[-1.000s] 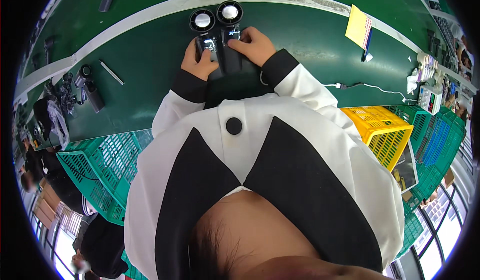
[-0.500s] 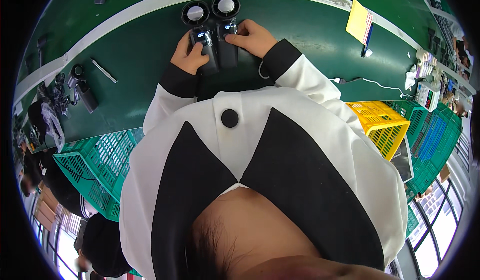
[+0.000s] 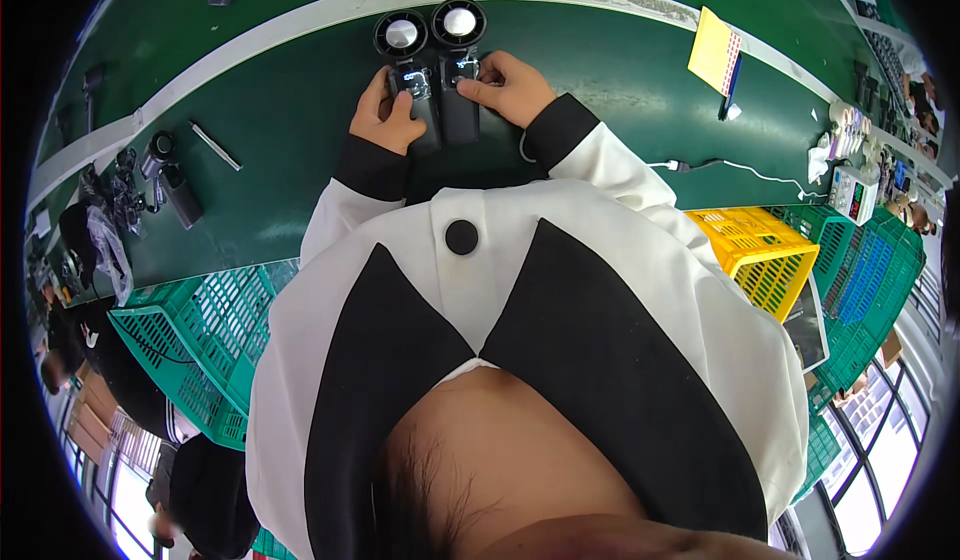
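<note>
Two black handheld fans stand side by side over the green table, each with a round head, a silver centre and a small lit display. My left hand (image 3: 388,115) is closed around the left fan (image 3: 425,115), its thumb on the front just below the display. Around the right fan (image 3: 460,110) my right hand (image 3: 510,90) is closed, with the thumb pressed near its display. The two fan heads nearly touch. A thin pale cable loop (image 3: 524,148) shows by my right cuff.
On the green table (image 3: 300,160) at left lie a silver pen (image 3: 215,146), another black fan (image 3: 178,192) and bagged dark parts. A yellow notepad (image 3: 712,50), a white cable (image 3: 750,167) and a small meter (image 3: 853,193) are at right. Green (image 3: 200,345) and yellow crates (image 3: 760,245) flank me.
The view has shifted slightly, so fans and hands appear a little lower and to the right. My left thumb has moved up toward the display. Both hands keep their hold.
</note>
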`<move>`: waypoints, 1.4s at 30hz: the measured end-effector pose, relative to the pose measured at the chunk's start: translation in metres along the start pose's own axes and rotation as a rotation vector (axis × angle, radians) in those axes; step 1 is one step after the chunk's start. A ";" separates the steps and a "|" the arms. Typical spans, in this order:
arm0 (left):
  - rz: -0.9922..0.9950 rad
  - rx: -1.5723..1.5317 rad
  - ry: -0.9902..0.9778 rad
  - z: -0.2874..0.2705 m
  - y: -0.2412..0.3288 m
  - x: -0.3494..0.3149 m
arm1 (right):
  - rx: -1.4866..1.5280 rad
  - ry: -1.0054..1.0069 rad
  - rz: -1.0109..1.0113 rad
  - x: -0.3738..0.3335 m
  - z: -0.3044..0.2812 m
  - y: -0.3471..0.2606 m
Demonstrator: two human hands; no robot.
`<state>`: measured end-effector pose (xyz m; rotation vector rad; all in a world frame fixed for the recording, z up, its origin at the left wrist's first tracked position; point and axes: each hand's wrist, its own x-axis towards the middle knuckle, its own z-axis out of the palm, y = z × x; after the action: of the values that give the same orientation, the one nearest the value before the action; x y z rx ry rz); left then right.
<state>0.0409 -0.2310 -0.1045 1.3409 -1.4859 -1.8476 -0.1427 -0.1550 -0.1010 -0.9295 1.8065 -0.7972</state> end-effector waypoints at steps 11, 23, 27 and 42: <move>0.118 0.052 -0.012 -0.002 -0.010 0.008 | -0.010 -0.074 0.015 0.006 -0.007 -0.002; 0.608 0.934 0.692 -0.098 0.034 0.126 | 0.199 0.213 -0.102 -0.009 -0.033 0.025; 0.501 1.269 0.865 -0.134 0.056 0.226 | 0.288 0.241 -0.039 -0.007 -0.032 0.020; 0.391 -0.311 -0.092 -0.071 0.095 0.131 | 0.332 0.278 -0.004 -0.007 -0.032 0.022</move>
<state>0.0205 -0.4037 -0.0707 0.7688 -1.3212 -1.8048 -0.1755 -0.1337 -0.1045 -0.6296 1.8290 -1.2343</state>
